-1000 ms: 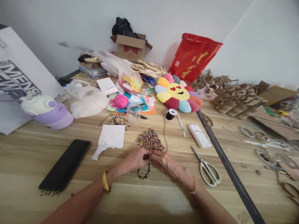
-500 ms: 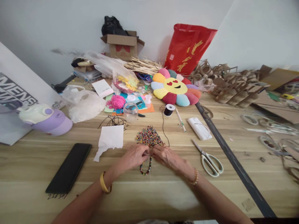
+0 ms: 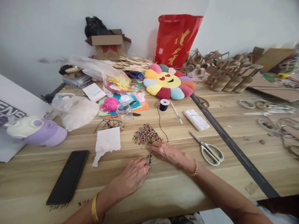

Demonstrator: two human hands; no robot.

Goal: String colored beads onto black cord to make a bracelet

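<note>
A beaded strand (image 3: pixel 150 159), partly threaded, is pinched by the fingers (image 3: pixel 143 165) of the left hand (image 3: pixel 134 175) and right hand (image 3: pixel 166 152), while loose beads (image 3: pixel 147 134) lie unstrung beyond.

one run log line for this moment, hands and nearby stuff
left hand: at bead strand, grip unclear | right hand: at strand's far end, grip unclear | bead pile: beyond hands | scissors: right of hands

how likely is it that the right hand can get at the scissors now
Probably yes: the scissors lie to the right of the right hand, and nothing visible blocks the way between them. It is busy at the bead strand, though, so it might first need freeing.
</note>
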